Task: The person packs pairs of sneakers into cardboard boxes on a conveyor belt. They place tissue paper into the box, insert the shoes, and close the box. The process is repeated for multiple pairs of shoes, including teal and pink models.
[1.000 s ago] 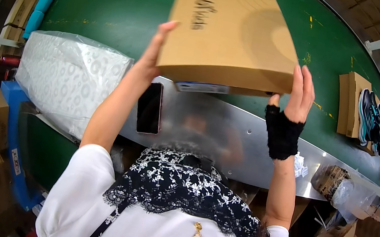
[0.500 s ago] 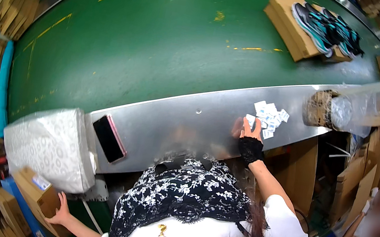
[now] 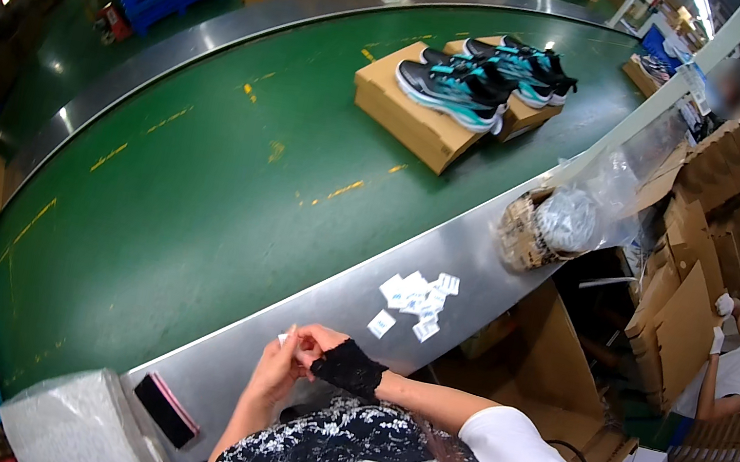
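Note:
My two hands meet above the metal ledge (image 3: 327,315), close in front of my body. Between their fingertips shows a bit of a small white packet (image 3: 283,338); the rest of it is hidden. Bare and bent inward, my left hand (image 3: 273,367) is closed, its fingertips at the packet. My right hand (image 3: 323,342), in a black lace fingerless glove, is closed against it from the other side. Farther right on the ledge lies a loose pile of similar white packets (image 3: 416,295), with a single packet (image 3: 381,323) slightly apart on the near side.
A dark phone (image 3: 165,410) with a pink edge lies left, beside a plastic-wrapped stack (image 3: 83,428). Black and teal sneakers (image 3: 454,91) rest on cardboard boxes (image 3: 406,109) upon the green belt (image 3: 192,229). Right stands a plastic-lined container (image 3: 529,225). A co-worker (image 3: 730,379) handles cardboard.
My right hand has left the packet pile and come inward. My left hand has let go of the cardboard box at lower left and joined it. The view has turned rightward.

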A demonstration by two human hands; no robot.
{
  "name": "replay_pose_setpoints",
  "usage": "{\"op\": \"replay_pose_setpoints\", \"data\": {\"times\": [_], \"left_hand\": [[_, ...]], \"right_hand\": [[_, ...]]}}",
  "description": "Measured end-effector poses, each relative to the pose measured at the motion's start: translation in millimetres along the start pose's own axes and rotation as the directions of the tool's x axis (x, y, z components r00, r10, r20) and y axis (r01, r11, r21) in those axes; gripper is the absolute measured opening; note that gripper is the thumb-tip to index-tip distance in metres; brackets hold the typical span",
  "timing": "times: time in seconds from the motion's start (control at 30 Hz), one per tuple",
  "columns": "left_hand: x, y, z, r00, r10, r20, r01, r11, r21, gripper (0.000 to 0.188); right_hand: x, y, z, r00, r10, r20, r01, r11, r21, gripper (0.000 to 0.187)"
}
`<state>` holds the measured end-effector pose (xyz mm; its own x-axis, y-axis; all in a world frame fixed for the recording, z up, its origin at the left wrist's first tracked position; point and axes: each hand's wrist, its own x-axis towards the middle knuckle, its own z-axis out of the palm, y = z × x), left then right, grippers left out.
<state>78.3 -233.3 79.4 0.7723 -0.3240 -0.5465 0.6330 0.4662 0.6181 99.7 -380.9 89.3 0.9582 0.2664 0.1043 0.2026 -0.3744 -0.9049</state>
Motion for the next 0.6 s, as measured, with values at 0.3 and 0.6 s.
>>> {"op": "replay_pose_setpoints", "data": {"times": [0.3, 0.6], "left_hand": [[-10, -10, -19, 0.876, 0.07, -0.477, -0.057, 0.997, 0.043, 0.03], [-39, -36, -38, 0.725, 0.109, -0.68, -0.132, 0.991, 0.018, 0.026]], "right_hand": [[209, 179, -206, 0.752, 0.342, -0.564, -0.388, 0.921, 0.041, 0.057], [217, 165, -135, 0.659, 0.665, -0.352, -0.36, 0.69, 0.629, 0.075]]}}
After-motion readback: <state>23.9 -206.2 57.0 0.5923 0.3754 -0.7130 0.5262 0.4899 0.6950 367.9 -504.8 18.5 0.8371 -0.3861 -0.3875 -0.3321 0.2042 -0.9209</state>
